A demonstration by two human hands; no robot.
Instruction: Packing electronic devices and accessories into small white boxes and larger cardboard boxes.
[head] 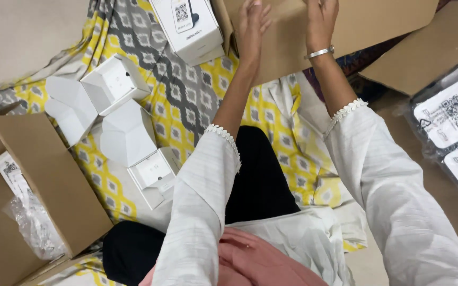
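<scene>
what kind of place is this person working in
Probably a home floor used for packing: a patterned yellow-and-grey bedsheet spread as the work surface, open white cartons on it, and brown cardboard boxes around.

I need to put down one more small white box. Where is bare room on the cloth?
The freest patch of patterned cloth lies between the open white boxes and the left hand's forearm. It is crowded by the open brown carton and around the large cardboard box both hands touch.

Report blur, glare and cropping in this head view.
Head view: even, soft light with no hard shadows; both hands, left and right, are slightly motion-blurred and cropped at the top edge against the cardboard box; mild glare on the plastic bags.
</scene>
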